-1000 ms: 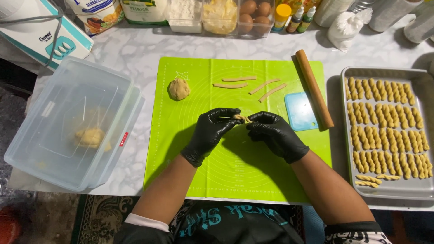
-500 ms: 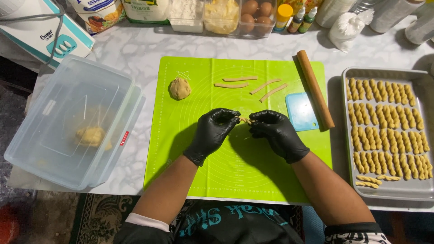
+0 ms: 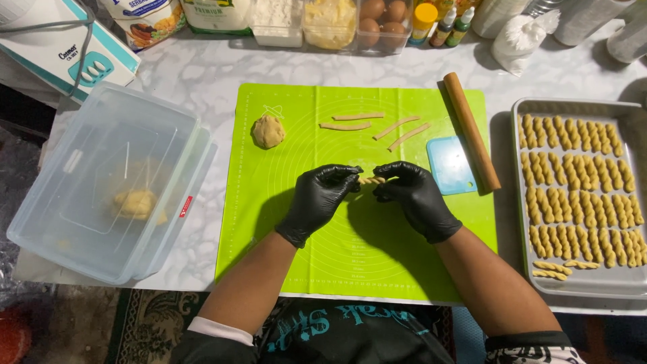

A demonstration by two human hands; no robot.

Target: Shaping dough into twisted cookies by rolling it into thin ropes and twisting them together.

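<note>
Surface: white marbled tabletop (image 3: 202,74), covered at centre by a bright green silicone baking mat (image 3: 377,263).

Hands: left hand in a black glove (image 3: 322,199) and right hand in a black glove (image 3: 416,197), both over mid-mat, fingers curled closed, each pinching one end of a short twisted strip of pale dough (image 3: 371,180) held between them just above the mat.

On the mat: small round lump of tan dough (image 3: 268,131); four flat cut dough strips (image 3: 377,125); long wooden rolling pin (image 3: 471,132); pale blue plastic scraper (image 3: 449,165).

Right of the mat: grey metal baking tray (image 3: 522,222) with rows of finished dough twists (image 3: 579,185).

Left of the mat: clear lidded plastic box (image 3: 108,182) holding more dough.

Step, as judged: twisting one strip. The next move calls for a steady counter-turn at both ends without tearing it.
</note>
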